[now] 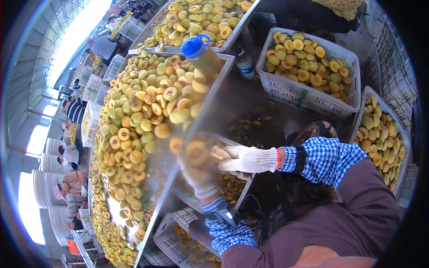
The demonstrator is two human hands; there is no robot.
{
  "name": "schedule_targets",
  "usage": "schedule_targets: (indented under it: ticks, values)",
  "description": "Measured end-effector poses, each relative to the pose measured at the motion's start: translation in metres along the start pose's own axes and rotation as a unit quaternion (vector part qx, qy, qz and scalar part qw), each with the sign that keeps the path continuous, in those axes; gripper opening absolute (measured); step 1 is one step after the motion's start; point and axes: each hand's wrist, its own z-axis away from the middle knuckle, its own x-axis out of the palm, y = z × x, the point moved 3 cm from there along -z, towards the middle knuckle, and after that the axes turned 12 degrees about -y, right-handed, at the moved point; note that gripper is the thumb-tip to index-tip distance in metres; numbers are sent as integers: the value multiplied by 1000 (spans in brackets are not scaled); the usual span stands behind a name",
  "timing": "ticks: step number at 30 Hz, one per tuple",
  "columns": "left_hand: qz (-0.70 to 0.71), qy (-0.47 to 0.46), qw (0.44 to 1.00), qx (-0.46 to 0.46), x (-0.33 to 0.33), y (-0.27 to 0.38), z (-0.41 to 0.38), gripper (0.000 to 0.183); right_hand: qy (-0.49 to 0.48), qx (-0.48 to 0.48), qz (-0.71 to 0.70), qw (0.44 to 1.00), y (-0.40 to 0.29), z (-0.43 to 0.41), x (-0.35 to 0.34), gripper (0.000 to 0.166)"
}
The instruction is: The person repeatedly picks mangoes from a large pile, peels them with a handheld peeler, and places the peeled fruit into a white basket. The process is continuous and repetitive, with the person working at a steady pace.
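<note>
Both hands wear white knitted gloves and meet at the metal rim of a table point(167, 187) heaped with halved yellow-green stone fruit point(134, 110). My left hand point(197, 177), blurred, has fruit halves point(196, 153) at its fingers; a smudge in the picture hides the exact grip. My right hand point(241, 159) comes from the right, its fingers closed round a small pale tan object point(219, 153) whose kind I cannot tell. Below the hands, a crate point(248, 186) holds small dark-yellow fruit scraps or pits point(231, 189).
A blue-lidded bottle point(197, 50) stands on the table, another bottle point(245, 63) beside it on the floor. White plastic crates point(308, 97) point(407, 150) of fruit halves stand at the right, another crate point(167, 231) at the bottom. Several people work at the far left.
</note>
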Motion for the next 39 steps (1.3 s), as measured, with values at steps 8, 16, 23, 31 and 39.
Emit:
schedule_targets:
  ticks: [8, 16, 23, 31, 39]
  values:
    - [36, -49, 998, -27, 15, -12, 5, 52, 48, -18, 122, 991, -4, -1, -9, 35]
    - [-126, 79, 989, -21, -7, -14, 14, 65, 180, -167, 536, 807, 11, -12, -12, 44]
    - [-152, 67, 986, -16, -30, 23, 13, 65, 169, -180, 550, 798, 4, -49, 10, 25]
    - [-122, 147, 981, 25, -79, 79, 9, 56, 120, -242, 620, 736, -21, -109, 41, 26]
    - [-234, 226, 941, 93, -150, 132, -2, 66, 46, -164, 610, 774, -27, -195, 75, 29]
